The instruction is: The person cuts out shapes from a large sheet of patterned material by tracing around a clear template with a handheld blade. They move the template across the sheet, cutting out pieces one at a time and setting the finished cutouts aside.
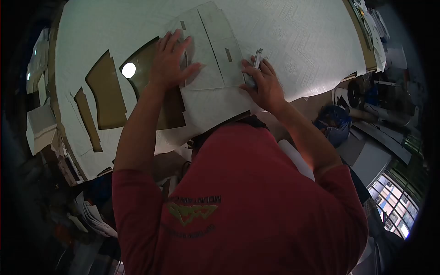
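Observation:
A pale, translucent pattern template [208,43] lies on a white sheet of textured material [293,41]. It has a long dark line down its middle and small slots. My left hand [170,64] rests flat near the template's left edge, fingers spread and thumb reaching inward over it. At its lower right edge is my right hand [266,85], its fingers closed around a slim silver tool [257,58] that points up and away from me. The tool's lower end is hidden in the hand.
Brown curved shapes [107,91] show in the white sheet to the left, one partly under my left forearm. A bright round spot [129,70] sits on one. Papers [373,27] are stacked at the far right; a blue plastic bag [334,121] lies below the table's right edge.

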`<move>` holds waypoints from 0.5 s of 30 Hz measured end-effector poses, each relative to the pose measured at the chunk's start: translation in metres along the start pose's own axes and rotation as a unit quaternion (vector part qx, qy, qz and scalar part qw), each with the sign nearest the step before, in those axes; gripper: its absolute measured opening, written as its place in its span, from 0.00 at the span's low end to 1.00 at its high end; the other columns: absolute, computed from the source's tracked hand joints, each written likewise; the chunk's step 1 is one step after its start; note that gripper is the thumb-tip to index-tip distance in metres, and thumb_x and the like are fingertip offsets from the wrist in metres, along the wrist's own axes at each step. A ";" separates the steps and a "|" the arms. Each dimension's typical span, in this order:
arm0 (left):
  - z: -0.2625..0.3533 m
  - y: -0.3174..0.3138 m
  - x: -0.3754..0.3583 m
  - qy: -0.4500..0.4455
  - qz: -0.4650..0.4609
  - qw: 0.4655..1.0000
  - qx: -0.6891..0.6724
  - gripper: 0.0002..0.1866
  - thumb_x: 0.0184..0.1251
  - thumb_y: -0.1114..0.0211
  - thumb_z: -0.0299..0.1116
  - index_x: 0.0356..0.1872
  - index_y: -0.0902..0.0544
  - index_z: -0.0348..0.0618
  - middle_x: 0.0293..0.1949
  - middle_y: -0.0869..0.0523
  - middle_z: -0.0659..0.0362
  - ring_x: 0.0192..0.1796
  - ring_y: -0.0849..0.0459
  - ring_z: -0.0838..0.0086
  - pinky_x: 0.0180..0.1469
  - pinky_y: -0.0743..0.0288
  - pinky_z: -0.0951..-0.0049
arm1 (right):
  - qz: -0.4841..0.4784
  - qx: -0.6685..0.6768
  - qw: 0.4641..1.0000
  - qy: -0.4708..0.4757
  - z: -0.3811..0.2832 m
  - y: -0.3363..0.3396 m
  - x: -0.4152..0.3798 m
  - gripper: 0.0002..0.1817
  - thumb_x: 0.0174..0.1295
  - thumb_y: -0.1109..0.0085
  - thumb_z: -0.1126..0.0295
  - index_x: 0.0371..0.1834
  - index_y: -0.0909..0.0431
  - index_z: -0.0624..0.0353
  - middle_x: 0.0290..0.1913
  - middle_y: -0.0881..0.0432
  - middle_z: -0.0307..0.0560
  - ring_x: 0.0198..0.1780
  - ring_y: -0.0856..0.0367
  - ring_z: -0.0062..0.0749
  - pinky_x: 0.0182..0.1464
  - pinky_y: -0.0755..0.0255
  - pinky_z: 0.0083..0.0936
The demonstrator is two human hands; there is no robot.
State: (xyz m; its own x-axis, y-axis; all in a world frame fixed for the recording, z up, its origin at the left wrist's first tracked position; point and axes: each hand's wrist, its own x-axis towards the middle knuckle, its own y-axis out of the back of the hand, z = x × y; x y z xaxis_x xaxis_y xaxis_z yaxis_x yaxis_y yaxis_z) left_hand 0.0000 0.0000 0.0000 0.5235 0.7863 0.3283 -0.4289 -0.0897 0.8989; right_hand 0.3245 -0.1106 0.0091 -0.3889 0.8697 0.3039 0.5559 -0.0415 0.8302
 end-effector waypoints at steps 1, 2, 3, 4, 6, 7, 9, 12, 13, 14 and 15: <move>0.001 0.000 0.000 -0.001 0.003 1.000 -0.002 0.42 0.61 0.28 0.64 0.73 0.22 0.52 0.78 0.32 0.47 0.79 0.36 0.43 0.80 0.44 0.40 | -0.001 -0.002 1.000 -0.001 0.000 0.001 0.000 0.31 0.59 0.23 0.64 0.64 0.30 0.50 0.71 0.20 0.46 0.69 0.22 0.53 0.78 0.39 0.58; 0.001 0.000 0.001 -0.003 0.006 1.000 -0.004 0.42 0.61 0.28 0.64 0.72 0.22 0.52 0.78 0.31 0.47 0.79 0.36 0.43 0.80 0.44 0.40 | -0.002 -0.005 1.000 -0.001 0.000 0.002 0.000 0.31 0.58 0.22 0.65 0.62 0.30 0.51 0.71 0.19 0.45 0.68 0.21 0.53 0.78 0.38 0.58; -0.001 0.004 0.000 -0.006 0.009 1.000 -0.001 0.42 0.61 0.28 0.64 0.72 0.22 0.52 0.78 0.31 0.47 0.79 0.36 0.43 0.80 0.44 0.40 | 0.002 -0.006 1.000 0.000 -0.005 0.002 0.003 0.31 0.58 0.22 0.65 0.62 0.30 0.51 0.71 0.19 0.45 0.68 0.21 0.53 0.78 0.38 0.58; -0.002 0.004 0.003 -0.005 0.006 1.000 0.007 0.42 0.61 0.28 0.64 0.73 0.22 0.52 0.78 0.32 0.47 0.79 0.36 0.42 0.80 0.44 0.40 | 0.005 -0.003 1.000 -0.002 -0.006 0.002 0.007 0.31 0.58 0.22 0.65 0.62 0.30 0.52 0.70 0.19 0.46 0.68 0.22 0.54 0.78 0.38 0.58; 0.001 0.003 0.001 -0.004 0.001 1.000 0.005 0.43 0.61 0.28 0.64 0.73 0.22 0.52 0.78 0.32 0.46 0.79 0.36 0.42 0.80 0.45 0.40 | 0.003 -0.004 1.000 -0.011 -0.012 0.006 0.006 0.32 0.57 0.22 0.65 0.61 0.30 0.52 0.69 0.19 0.47 0.68 0.22 0.55 0.77 0.37 0.57; 0.002 0.003 0.001 -0.003 0.001 1.000 0.006 0.43 0.61 0.28 0.64 0.73 0.23 0.52 0.78 0.32 0.46 0.79 0.37 0.42 0.80 0.45 0.40 | 0.012 0.001 1.000 -0.010 -0.015 0.006 0.007 0.32 0.56 0.22 0.66 0.61 0.30 0.53 0.69 0.19 0.49 0.69 0.23 0.56 0.77 0.36 0.57; 0.002 0.004 0.001 -0.005 0.003 1.000 0.006 0.43 0.61 0.28 0.64 0.73 0.23 0.51 0.78 0.32 0.46 0.79 0.37 0.42 0.80 0.45 0.40 | 0.022 0.002 1.000 -0.010 -0.017 0.005 0.009 0.31 0.56 0.21 0.67 0.61 0.29 0.53 0.69 0.19 0.51 0.69 0.23 0.58 0.77 0.36 0.56; 0.003 0.005 0.001 -0.001 -0.004 1.000 0.009 0.43 0.62 0.28 0.64 0.74 0.23 0.51 0.78 0.33 0.46 0.80 0.38 0.42 0.80 0.45 0.40 | 0.009 0.039 0.999 0.006 -0.014 -0.001 0.009 0.32 0.56 0.21 0.69 0.61 0.30 0.54 0.72 0.22 0.53 0.75 0.28 0.59 0.75 0.33 0.54; 0.003 0.006 0.001 0.000 -0.006 1.000 0.011 0.43 0.61 0.28 0.64 0.74 0.23 0.51 0.78 0.33 0.46 0.80 0.38 0.42 0.80 0.45 0.41 | -0.001 0.039 0.999 0.018 -0.013 -0.001 0.009 0.32 0.55 0.21 0.70 0.60 0.30 0.55 0.72 0.22 0.54 0.75 0.28 0.59 0.75 0.32 0.53; 0.003 0.006 0.001 0.000 -0.008 1.000 0.013 0.43 0.61 0.28 0.64 0.74 0.23 0.50 0.78 0.33 0.46 0.80 0.38 0.42 0.80 0.45 0.41 | -0.011 0.038 0.999 0.030 -0.012 -0.002 0.009 0.32 0.55 0.21 0.72 0.60 0.31 0.55 0.72 0.22 0.54 0.75 0.28 0.59 0.75 0.31 0.53; 0.003 0.007 0.002 0.000 -0.007 1.000 0.013 0.43 0.61 0.28 0.64 0.74 0.23 0.50 0.78 0.33 0.46 0.80 0.38 0.42 0.80 0.45 0.41 | -0.011 0.038 0.999 0.030 -0.012 -0.001 0.010 0.32 0.55 0.21 0.72 0.60 0.31 0.55 0.72 0.22 0.54 0.75 0.28 0.59 0.75 0.31 0.53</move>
State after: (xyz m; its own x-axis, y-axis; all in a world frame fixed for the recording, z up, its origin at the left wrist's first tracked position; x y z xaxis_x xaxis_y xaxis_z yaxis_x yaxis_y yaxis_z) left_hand 0.0002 -0.0009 0.0073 0.5296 0.7877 0.3148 -0.4024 -0.0935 0.9107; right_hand 0.3109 -0.1079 0.0167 -0.4437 0.8391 0.3148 0.6003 0.0175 0.7996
